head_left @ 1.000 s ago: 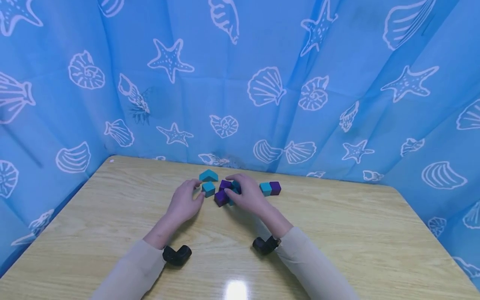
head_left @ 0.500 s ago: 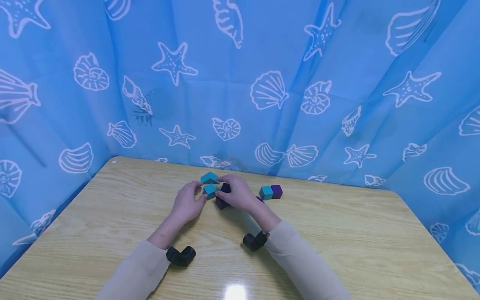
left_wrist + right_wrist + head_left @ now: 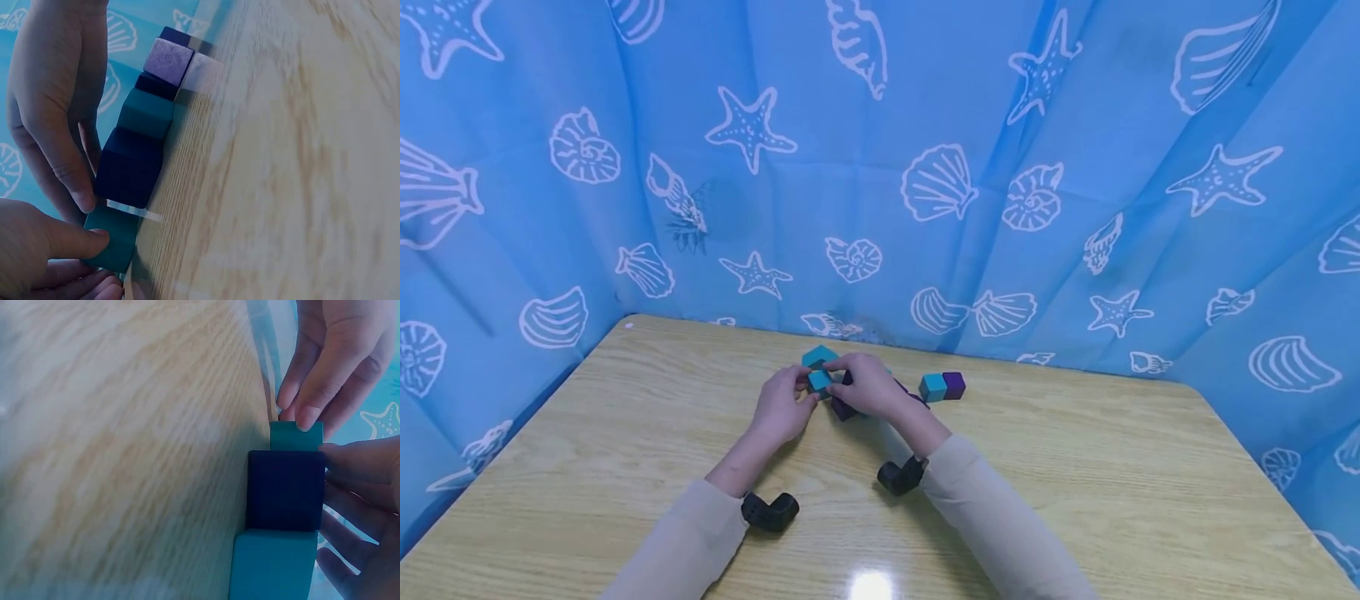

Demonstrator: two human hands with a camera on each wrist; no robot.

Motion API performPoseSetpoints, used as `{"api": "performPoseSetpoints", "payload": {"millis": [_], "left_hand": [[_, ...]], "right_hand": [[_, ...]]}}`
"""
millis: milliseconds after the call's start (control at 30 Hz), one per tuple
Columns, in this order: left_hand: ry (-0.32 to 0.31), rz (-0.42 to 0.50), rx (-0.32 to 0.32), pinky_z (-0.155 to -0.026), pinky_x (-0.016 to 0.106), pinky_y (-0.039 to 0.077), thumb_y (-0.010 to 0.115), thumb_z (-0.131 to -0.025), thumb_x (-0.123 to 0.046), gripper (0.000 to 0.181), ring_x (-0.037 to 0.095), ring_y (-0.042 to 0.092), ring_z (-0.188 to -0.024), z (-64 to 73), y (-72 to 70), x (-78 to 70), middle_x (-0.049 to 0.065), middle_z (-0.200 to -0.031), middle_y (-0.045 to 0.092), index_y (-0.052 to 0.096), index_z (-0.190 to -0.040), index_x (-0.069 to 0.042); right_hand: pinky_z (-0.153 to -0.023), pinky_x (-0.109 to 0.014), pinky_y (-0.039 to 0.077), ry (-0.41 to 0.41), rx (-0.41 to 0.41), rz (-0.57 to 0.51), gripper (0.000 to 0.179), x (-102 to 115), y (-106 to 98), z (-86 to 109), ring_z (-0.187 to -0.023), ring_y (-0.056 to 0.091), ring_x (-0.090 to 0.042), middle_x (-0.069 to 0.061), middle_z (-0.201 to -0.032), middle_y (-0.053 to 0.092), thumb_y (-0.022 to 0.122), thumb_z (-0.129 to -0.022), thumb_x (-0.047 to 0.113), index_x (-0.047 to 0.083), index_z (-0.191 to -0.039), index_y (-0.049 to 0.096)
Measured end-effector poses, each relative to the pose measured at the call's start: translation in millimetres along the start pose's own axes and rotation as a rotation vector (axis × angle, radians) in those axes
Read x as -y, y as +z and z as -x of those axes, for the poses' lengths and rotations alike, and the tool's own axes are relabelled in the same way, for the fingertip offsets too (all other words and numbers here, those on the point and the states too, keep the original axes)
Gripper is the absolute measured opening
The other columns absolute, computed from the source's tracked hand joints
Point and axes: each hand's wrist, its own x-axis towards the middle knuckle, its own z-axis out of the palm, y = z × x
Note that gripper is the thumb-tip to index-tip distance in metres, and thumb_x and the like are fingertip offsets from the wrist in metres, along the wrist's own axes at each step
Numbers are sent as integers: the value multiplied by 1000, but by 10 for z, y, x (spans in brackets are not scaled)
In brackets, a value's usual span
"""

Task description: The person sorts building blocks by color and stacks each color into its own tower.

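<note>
"Any lettering coming through on your feeds?"

"None I can read from here. On the blue curtain (image 3: pixel 850 187) I get only white line drawings: a starfish (image 3: pixel 750 132), a scallop shell (image 3: pixel 938 182) and others like them."

"What about the blocks?"

"I can make out no letter or number on the teal cube (image 3: pixel 122 242) or the purple cube (image 3: pixel 285 490)."

"And the black camera on the left wrist (image 3: pixel 771 511)?"

"Too small in my head view to tell whether anything is printed there."
</note>
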Motion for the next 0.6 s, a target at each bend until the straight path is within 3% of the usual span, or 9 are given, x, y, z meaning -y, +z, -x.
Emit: {"api": "performPoseSetpoints", "payload": {"millis": [267, 433, 600], "left_hand": [[4, 7, 8, -92, 44, 52, 63, -90, -4, 39, 37, 59, -107, -5, -11, 8, 25, -114, 58, 53, -125, 10], [-24, 26, 32, -91, 42, 53, 62, -91, -4, 39, 37, 60, -107, -17, -12, 6, 25, -114, 58, 52, -126, 10], [-28, 53, 30, -90, 40, 54, 62, -91, -3, 39, 36, 61, -108, -30, -22, 27, 26, -116, 58, 53, -127, 10]], "right_hand": [[-85, -36, 51, 24, -3, -47, 35, -10, 7, -19, -105, 61, -26, -12, -125, 64, 65, -92, 14, 7, -125, 64], [-96, -39, 50, 41, -12, -133, 33, -45, 16, -32, -118, 57, -28, -11, -121, 66, 66, -90, 12, 6, -122, 66], [-97, -39, 49, 68, -22, -194, 32, -61, 24, -61, -117, 58, -26, -10, -118, 68, 68, -89, 12, 7, -121, 67]]}}
